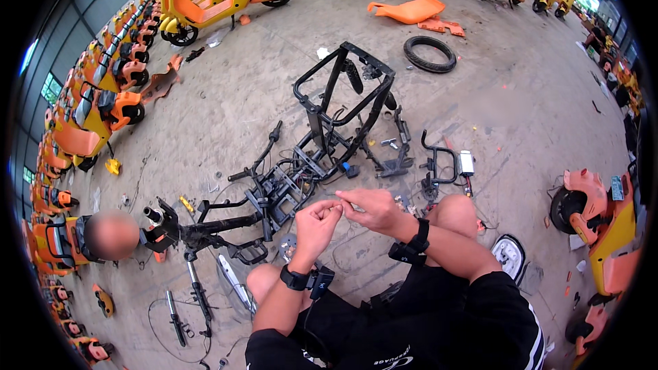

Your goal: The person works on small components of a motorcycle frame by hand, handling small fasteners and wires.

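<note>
Our left hand point(317, 225), right hand point(372, 207) together, fingers curled narrow; can't tell if we grip anything. Black frame point(317, 130) at 11 o'clock on littered concrete floor point(240, 82). Tyre point(430, 66) at 1, scooters point(77, 136) lining wall point(75, 0) at 10.

Scooter frame point(315, 127): black-coated metal, low sheen. Fork leg point(194, 273), near left: bright, smooth metal. Body panel point(411, 9), far right: smooth orange plastic. Tyre point(433, 68), far right: matt black rubber. Floor point(226, 89): matt, scuffed concrete.
</note>
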